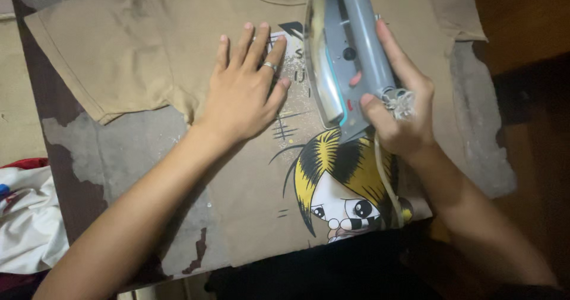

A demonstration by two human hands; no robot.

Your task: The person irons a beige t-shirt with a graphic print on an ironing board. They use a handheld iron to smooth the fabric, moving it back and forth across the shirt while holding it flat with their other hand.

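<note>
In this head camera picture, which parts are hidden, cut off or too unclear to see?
- Iron: its soleplate faces the tan T-shirt, so it is hidden; its tip is cut by the top edge.
- T-shirt collar: cut by the top edge.
- Cartoon print: partly covered by the right hand and the cord.
- Left hand: hides the cloth beneath.
- White cloth: cut by the left edge.

A worn board [107, 151] with a grey, peeling cover is seen under the grip. Left of it, white and red cloth [27, 217] is piled. To the right, dark brown floor [528, 98] is dimly lit.
</note>
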